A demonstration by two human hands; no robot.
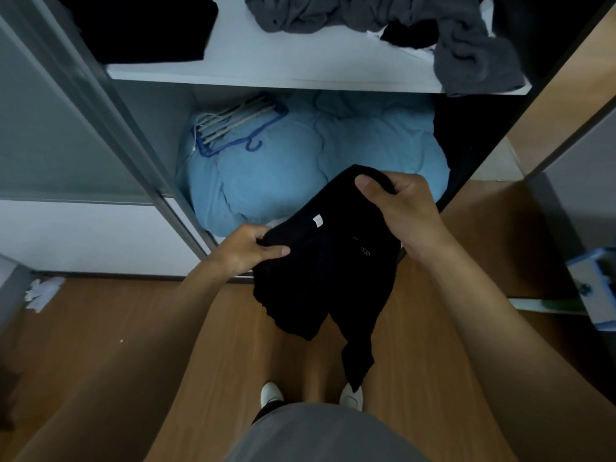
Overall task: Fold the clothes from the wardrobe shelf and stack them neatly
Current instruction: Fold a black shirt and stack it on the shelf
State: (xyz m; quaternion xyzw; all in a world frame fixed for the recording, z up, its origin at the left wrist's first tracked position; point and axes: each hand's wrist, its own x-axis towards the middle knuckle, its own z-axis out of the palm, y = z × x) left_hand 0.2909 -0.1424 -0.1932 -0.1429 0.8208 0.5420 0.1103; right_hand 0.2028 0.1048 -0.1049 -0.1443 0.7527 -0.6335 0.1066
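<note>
A black garment (320, 271) with a small white label hangs in front of me, below the white wardrobe shelf (266, 75). My left hand (248, 250) pinches its left upper corner. My right hand (400, 208) grips its right upper edge, higher up. The cloth's lower end dangles toward my feet. On the shelf lies a crumpled grey garment (433, 25) at the right, partly over the shelf edge, with a black piece (410, 35) tucked in it. A folded black stack (143, 25) sits at the shelf's left.
Under the shelf a light blue duvet (293, 168) fills the compartment, with a bundle of hangers (233, 125) on it. A sliding door frame (110, 108) stands at the left. White scraps (41, 291) lie on the wooden floor; a blue-white box (596, 285) sits at right.
</note>
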